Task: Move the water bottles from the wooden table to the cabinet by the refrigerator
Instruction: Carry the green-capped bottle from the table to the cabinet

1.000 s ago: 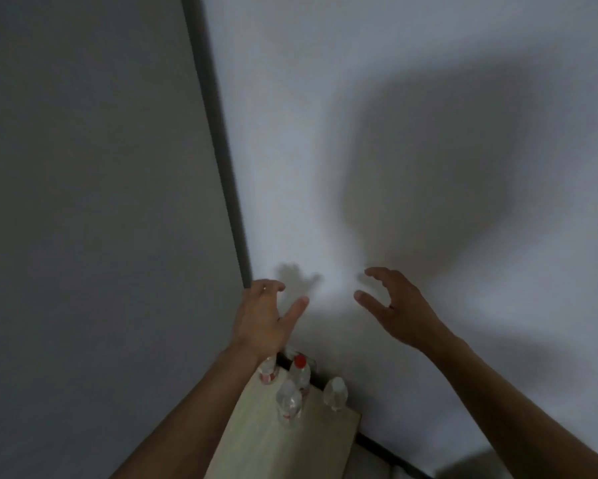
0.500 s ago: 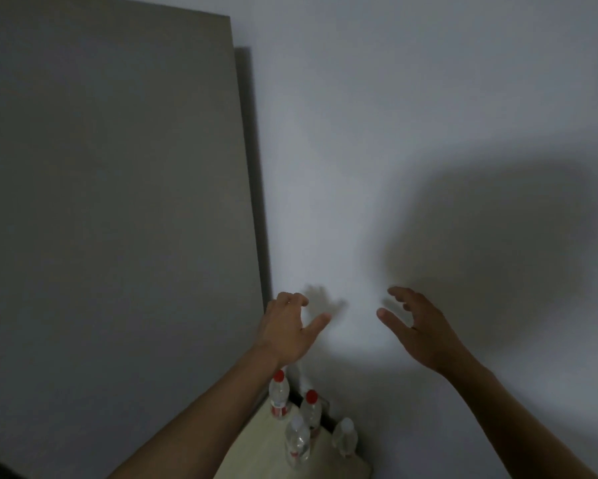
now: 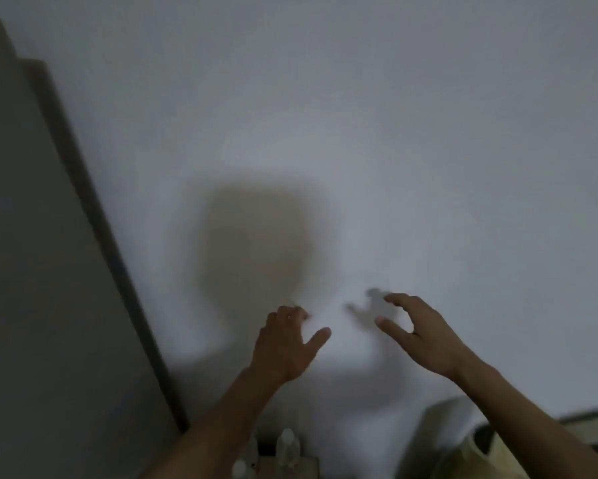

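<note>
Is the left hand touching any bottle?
Apart. In the head view the left hand is open against the wall, well above the bottles at the bottom edge.

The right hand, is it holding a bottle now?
No, the right hand is empty, its fingers spread in front of the wall, while the bottles stand far below it.

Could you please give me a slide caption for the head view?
Both empty hands, left hand and right hand, raised before a white wall above blurred water bottles.
</note>
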Demonstrator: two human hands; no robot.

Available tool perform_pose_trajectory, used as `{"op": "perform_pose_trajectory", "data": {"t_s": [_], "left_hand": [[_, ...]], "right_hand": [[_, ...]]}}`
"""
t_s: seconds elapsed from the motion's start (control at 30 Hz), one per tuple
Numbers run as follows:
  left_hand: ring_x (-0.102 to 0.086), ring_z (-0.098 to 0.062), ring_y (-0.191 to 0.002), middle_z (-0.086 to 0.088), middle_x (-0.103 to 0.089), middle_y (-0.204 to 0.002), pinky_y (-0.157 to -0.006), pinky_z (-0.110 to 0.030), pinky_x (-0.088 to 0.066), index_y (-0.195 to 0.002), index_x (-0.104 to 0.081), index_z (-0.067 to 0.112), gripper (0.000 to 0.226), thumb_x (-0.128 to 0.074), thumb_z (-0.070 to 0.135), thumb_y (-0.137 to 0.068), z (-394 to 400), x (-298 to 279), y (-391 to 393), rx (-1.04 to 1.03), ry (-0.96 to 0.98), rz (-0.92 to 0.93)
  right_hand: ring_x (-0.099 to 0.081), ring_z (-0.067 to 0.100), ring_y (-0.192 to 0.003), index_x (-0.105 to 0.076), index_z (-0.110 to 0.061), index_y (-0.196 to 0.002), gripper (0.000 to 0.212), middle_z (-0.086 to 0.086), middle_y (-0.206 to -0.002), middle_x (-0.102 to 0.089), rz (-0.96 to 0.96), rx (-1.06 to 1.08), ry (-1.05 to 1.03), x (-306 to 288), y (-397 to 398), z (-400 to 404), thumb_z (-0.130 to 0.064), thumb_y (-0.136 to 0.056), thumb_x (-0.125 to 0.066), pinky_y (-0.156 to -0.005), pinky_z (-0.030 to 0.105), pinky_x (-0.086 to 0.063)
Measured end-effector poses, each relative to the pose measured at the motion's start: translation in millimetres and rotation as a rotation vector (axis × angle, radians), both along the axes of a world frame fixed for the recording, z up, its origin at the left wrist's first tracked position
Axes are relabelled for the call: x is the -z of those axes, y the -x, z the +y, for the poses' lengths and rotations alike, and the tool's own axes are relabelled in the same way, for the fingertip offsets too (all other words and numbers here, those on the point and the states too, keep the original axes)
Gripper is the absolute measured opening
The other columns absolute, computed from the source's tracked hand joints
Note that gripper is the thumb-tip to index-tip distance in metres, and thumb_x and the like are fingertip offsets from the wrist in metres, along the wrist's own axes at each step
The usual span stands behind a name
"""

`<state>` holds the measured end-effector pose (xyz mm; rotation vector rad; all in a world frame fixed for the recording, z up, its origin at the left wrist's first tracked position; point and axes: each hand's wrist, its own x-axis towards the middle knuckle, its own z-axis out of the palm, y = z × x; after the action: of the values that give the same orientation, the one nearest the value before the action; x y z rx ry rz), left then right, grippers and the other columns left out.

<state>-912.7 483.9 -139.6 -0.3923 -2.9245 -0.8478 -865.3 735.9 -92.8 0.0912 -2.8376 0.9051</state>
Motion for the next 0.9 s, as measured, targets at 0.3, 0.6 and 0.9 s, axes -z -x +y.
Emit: {"op": "perform_pose_trajectory", "data": {"t_s": [0.3,0.6,0.9], "left_hand": [[-0.043,-0.019,-0.126,0.003,-0.050,-0.136,-0.102,-0.039,-0.041,-0.132,-0.050,0.021,0.061,-0.045,0.066,-0.092,89.9,3.0,-24.4,0.486,0.048,-0.002],[-0.045,-0.016,-0.121,0.005,-0.047,-0.139,-0.099,-0.037,-0.045,-0.136,-0.045,0.026,0.066,-0.038,0.072,-0.090,236.0,-24.1,-149.0,0.902,0.090,0.045],[-0.046,-0.020,-0.123,0.001,-0.049,-0.136,-0.100,-0.040,-0.044,-0.133,-0.048,0.023,0.065,-0.042,0.071,-0.090,354.5,-38.4,-316.3,1.203,0.124,0.076]], "right_hand": [[-0.046,0.012,-0.126,-0.043,-0.026,-0.142,0.066,-0.003,-0.145,-0.047,-0.086,0.478,-0.054,-6.3,-155.3,49.8,-0.061,-0.087,-0.049,-0.104,0.032,-0.040],[-0.053,0.014,-0.112,-0.049,-0.029,-0.135,0.049,-0.001,-0.134,-0.054,-0.003,0.907,-0.108,-21.4,-349.1,120.1,-0.049,-0.091,-0.057,-0.091,0.026,-0.042],[-0.048,0.018,-0.128,-0.047,-0.028,-0.137,0.050,0.001,-0.144,-0.050,-0.047,1.239,-0.091,-19.4,-551.1,163.5,-0.047,-0.092,-0.058,-0.099,0.026,-0.035]]}}
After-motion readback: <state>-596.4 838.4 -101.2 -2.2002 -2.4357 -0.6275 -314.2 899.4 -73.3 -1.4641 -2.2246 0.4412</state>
